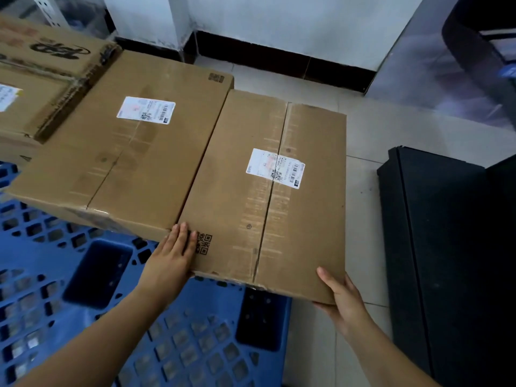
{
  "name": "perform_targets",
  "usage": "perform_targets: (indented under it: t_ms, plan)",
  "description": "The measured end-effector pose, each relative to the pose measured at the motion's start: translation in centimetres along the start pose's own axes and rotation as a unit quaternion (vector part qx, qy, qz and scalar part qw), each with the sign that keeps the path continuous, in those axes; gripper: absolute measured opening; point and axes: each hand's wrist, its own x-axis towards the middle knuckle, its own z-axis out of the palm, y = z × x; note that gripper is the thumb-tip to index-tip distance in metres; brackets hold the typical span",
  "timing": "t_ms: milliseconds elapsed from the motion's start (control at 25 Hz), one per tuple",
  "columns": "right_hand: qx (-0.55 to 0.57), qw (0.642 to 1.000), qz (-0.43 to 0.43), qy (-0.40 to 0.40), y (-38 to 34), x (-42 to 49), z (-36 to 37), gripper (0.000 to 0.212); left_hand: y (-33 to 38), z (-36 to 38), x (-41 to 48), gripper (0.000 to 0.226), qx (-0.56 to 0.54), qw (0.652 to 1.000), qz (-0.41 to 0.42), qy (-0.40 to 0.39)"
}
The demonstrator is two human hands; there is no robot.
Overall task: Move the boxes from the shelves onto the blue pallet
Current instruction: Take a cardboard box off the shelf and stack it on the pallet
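Observation:
A flat brown cardboard box (268, 208) with a white label lies on the blue pallet (117, 303), its right part overhanging the pallet's edge. My left hand (174, 252) lies flat on its near left corner, fingers together. My right hand (342, 298) grips its near right corner, thumb on top and fingers underneath. A second labelled box (125, 152) lies tight against its left side on the pallet. Further left a printed box (36, 88) sits on other cartons.
A black pallet or crate (435, 252) stands on the tiled floor (368, 141) to the right. White walls with a dark baseboard (279, 60) run behind the boxes. A metal shelf post (47, 9) shows at the top left.

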Motion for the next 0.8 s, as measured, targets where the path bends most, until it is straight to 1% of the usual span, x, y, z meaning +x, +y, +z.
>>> perform_targets:
  t_ms: [160,200,280,360,400,520,560,600,680,720,760,800]
  plan:
    - [0.011,1.0,-0.023,-0.006,1.0,-0.6,-0.3,0.05,-0.2,1.6,-1.5,0.101,-0.086,0.995,0.003,0.048]
    - [0.011,0.999,-0.03,-0.011,1.2,-0.6,-0.4,0.05,-0.1,1.7,-1.5,0.101,-0.092,0.994,0.009,0.064]
    - [0.005,0.999,-0.032,-0.013,0.9,-0.1,-0.4,0.059,-0.4,1.5,-0.6,0.098,-0.051,0.993,0.04,0.098]
    - [-0.004,0.999,-0.033,-0.013,0.2,0.7,-0.2,0.073,-0.8,0.9,0.2,0.093,0.01,0.995,0.044,0.086]
    - [-0.007,0.999,-0.035,-0.015,0.0,0.9,-0.1,0.074,-1.0,0.8,0.5,0.092,0.024,0.996,0.037,0.072]
    - [0.007,0.999,-0.035,-0.014,-0.3,1.7,0.3,0.062,-1.0,0.2,0.9,0.099,0.042,0.997,-0.002,0.059]
    - [0.009,0.999,-0.036,-0.011,-0.4,1.8,0.4,0.06,-1.0,0.2,1.1,0.098,0.051,0.997,-0.017,0.057]
    - [0.009,0.999,-0.04,-0.01,-0.6,2.0,0.6,0.059,-1.1,0.3,1.4,0.091,0.059,0.996,-0.032,0.055]
    - [0.005,0.999,-0.051,-0.011,-1.1,2.1,0.8,0.062,-1.0,-0.4,2.2,0.08,0.073,0.996,-0.056,0.006]
    - [0.0,0.998,-0.055,-0.01,-1.3,2.3,0.8,0.064,-0.9,-0.6,2.4,0.08,0.061,0.996,-0.057,0.014]
    - [-0.004,0.998,-0.055,-0.009,-1.5,2.4,0.7,0.063,-0.8,-0.6,2.4,0.083,0.05,0.997,-0.048,0.03]
    - [-0.008,0.999,-0.053,-0.01,-1.6,2.5,0.8,0.06,-0.8,-0.6,2.4,0.088,0.044,0.998,-0.047,0.028]
